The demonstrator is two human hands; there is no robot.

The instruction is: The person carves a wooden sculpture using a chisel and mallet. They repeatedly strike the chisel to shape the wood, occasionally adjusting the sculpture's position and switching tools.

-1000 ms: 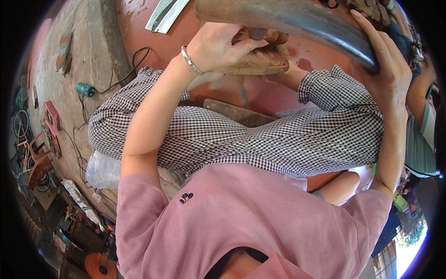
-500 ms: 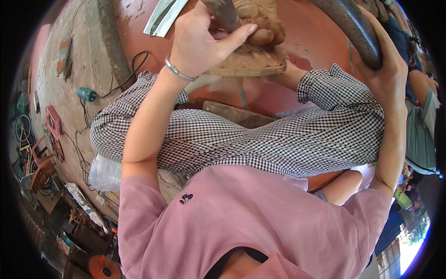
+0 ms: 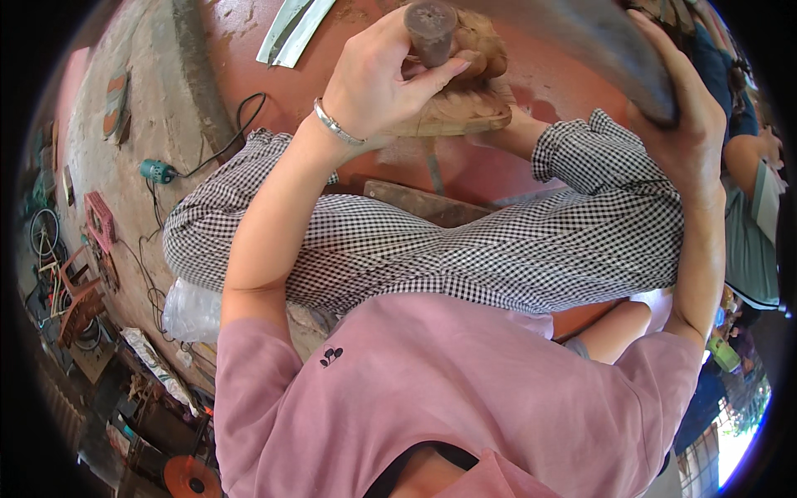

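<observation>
My left hand [image 3: 378,70] is closed around a chisel, whose dark round handle [image 3: 432,37] points its blunt, worn end up at me. The chisel's blade is hidden behind the hand and the wood. Under the hand lies a brown wood carving [image 3: 477,50] with rounded lumps on a flat base, beside my bare foot [image 3: 516,133]. At the upper right, my right hand [image 3: 681,124] grips a thick, dark club-shaped mallet [image 3: 610,50]. Motion blurs the mallet, and its far end runs out of view at the top.
Pale strips [image 3: 295,29] lie on the red tiled floor [image 3: 249,62]. A flat wooden board [image 3: 415,203] rests behind my crossed legs. To the left are a teal cable connector [image 3: 158,171] with its black cord and a sandal [image 3: 114,104]. Another person [image 3: 751,183] sits close on the right.
My left hand has shifted slightly right, and the chisel handle now stands more upright, its end showing. The mallet has swung left toward the handle, blurred.
</observation>
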